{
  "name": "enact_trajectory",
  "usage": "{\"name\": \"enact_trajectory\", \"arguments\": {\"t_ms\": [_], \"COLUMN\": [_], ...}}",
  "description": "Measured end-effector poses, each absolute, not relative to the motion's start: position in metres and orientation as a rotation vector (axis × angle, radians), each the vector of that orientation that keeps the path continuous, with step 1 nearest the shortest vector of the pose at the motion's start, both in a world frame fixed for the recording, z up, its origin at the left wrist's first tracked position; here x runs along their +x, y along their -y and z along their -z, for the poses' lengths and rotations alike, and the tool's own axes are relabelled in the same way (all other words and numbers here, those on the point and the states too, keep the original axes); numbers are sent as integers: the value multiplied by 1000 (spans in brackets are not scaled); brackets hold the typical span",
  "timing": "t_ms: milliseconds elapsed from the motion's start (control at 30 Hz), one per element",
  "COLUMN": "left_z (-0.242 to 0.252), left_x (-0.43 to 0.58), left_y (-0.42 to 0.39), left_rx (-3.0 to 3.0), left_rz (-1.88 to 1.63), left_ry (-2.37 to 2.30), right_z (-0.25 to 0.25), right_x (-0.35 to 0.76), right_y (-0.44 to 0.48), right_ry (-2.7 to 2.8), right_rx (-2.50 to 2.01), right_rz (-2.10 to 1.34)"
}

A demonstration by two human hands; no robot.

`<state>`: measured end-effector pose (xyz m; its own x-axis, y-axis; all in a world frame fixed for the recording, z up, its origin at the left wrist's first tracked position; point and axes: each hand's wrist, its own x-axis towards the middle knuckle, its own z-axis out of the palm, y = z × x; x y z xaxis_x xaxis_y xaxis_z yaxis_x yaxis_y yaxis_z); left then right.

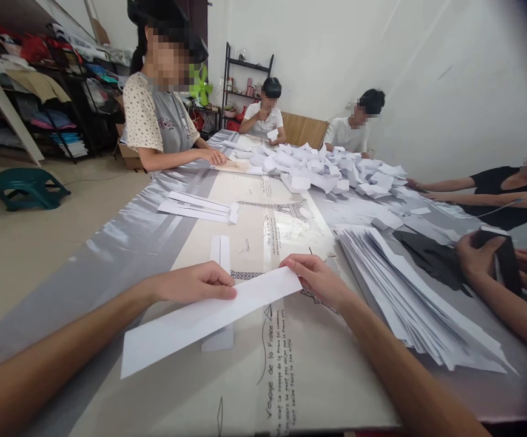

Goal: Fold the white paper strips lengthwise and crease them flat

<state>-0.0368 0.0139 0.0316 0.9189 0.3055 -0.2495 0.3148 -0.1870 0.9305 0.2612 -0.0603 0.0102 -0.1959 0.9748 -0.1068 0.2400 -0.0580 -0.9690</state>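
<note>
A long white paper strip (pixel 213 315) is held slantwise above the table, its left end nearer to me. My left hand (pixel 204 282) is closed on the strip's far edge near the middle, thumb on top. At the strip's right end my right hand (pixel 315 276) pinches the corner between thumb and fingers. Beneath it, partly covered, another white paper strip (pixel 220 249) with a dark line lies on the printed tablecloth (pixel 176 388). Farther off, several paper strips (pixel 194 209) lie side by side.
On the right is a fanned stack of white paper sheets (pixel 395 291), beside a co-worker's hands (pixel 476 255) holding a dark object. A heap of folded white papers (pixel 331 167) covers the far table. Other people sit or stand around it. A green stool (pixel 29 182) stands left.
</note>
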Motion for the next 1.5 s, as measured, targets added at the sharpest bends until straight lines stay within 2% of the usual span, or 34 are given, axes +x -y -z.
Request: {"name": "enact_trajectory", "arguments": {"t_ms": [533,1100,1500], "left_z": [-20,-20,-29], "left_x": [-23,-25,-26], "left_y": [-2,-1,3], "left_rx": [1731,1708,1511], "left_rz": [-92,-48,109], "left_ry": [-601,-606,-439], "right_z": [-5,0,-1], "right_x": [247,243,251], "right_y": [61,61,57], "right_ry": [1490,1483,1376], "right_rx": [-1254,-1202,-1205], "right_rz": [-1453,-1315,-1289]}}
